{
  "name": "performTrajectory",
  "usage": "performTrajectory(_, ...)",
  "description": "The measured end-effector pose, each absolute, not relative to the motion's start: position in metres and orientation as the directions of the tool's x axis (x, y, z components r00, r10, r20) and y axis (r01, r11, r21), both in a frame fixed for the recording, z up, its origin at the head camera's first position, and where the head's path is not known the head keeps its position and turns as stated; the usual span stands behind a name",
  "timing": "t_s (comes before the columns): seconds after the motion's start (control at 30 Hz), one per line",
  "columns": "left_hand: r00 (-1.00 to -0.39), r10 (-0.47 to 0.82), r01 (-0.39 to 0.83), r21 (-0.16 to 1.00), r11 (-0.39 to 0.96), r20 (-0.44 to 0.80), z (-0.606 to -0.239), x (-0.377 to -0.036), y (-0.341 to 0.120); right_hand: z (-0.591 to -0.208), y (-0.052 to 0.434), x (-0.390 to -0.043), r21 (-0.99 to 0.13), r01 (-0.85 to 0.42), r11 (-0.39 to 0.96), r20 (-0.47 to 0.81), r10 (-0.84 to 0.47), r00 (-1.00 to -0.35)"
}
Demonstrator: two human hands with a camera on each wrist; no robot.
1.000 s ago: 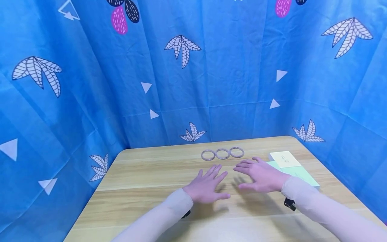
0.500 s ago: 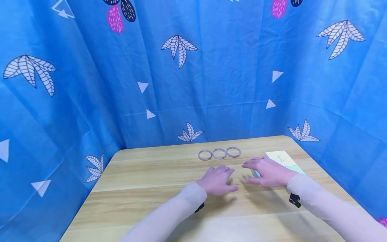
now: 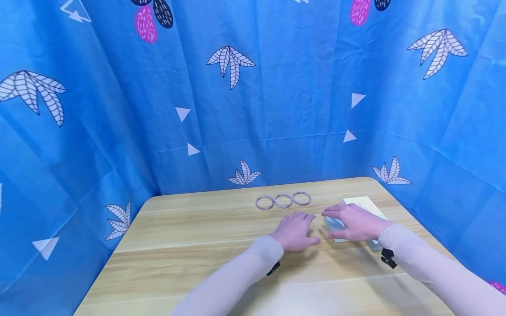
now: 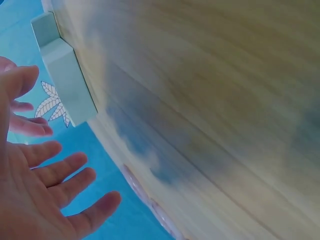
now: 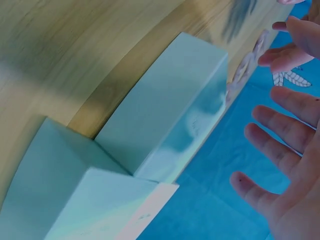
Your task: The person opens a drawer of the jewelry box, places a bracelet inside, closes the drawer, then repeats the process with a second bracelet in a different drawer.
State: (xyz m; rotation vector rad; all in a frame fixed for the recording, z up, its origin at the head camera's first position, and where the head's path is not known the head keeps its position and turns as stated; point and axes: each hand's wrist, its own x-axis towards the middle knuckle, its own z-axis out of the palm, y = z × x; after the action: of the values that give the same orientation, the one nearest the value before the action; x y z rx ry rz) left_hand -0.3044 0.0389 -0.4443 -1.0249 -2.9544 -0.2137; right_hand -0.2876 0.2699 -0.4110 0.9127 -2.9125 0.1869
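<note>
your right hand [image 3: 353,222] over pale mint cardboard box [image 5: 165,120], right of centre on wooden table [image 3: 178,245]; fingers spread, no grip. left hand [image 3: 296,230] splayed beside. careless sweep could knock three pale bangles [image 3: 283,201] at far edge.

Wood table [image 3: 178,245]: 3 rings [image 3: 283,201], boxes [image 3: 361,206]

I see pale, sheer sleeves [image 3: 233,281] running down to both wrists, with a small black strap [image 3: 387,258] clipped under each cuff.
</note>
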Motion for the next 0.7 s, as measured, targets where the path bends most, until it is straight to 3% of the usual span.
performTrajectory(0.7, -0.791, 0.602, 0.611, 0.165, 0.774, 0.105, -0.455, -0.317, 0.085, -0.408, 0.294, -0.299, -0.163, -0.43, 0.888, -0.015, -0.438, -0.899)
